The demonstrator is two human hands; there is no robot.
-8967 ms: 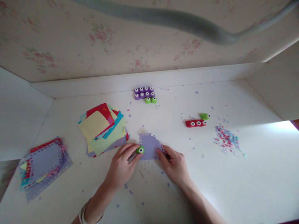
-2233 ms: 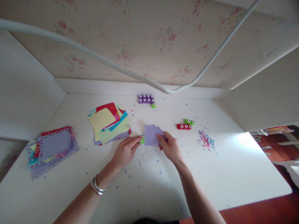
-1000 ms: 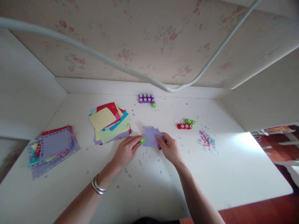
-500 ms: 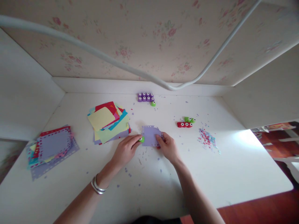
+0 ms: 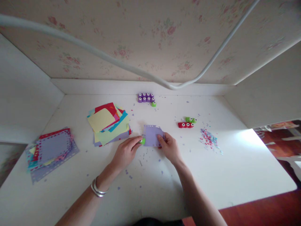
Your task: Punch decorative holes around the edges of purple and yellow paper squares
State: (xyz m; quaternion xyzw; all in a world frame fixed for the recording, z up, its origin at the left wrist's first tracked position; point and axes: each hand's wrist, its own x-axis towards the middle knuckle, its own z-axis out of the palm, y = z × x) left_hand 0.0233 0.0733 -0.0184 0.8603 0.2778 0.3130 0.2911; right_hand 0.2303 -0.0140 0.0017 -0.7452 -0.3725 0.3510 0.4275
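Between the fingers of my left hand (image 5: pixel 127 150) is a small green craft punch (image 5: pixel 142 141) with a white top. It sits at the left edge of a purple sheet of paper (image 5: pixel 150 136). My right hand (image 5: pixel 169 146) pinches that sheet at its right side, thumb on top. Small punched notches show along the sheet's top and right edges. Whether the punch's slot is around the left edge or only against it, I cannot tell. A bit of red shows under the right fingers, mostly hidden.
Stacked coloured paper (image 5: pixel 110 125) lies left of centre, and punched sheets (image 5: pixel 55 147) lie farther left. Purple punches (image 5: pixel 146 98) and a green one (image 5: pixel 153 104) stand at the back. Red punches (image 5: pixel 185 125) and green ones (image 5: pixel 191 120) lie right, near a confetti pile (image 5: pixel 208 138).
The purple sheet has shifted very slightly up and right, its top edge lifting a little. Both hands keep their grips. The camera view has moved slightly.
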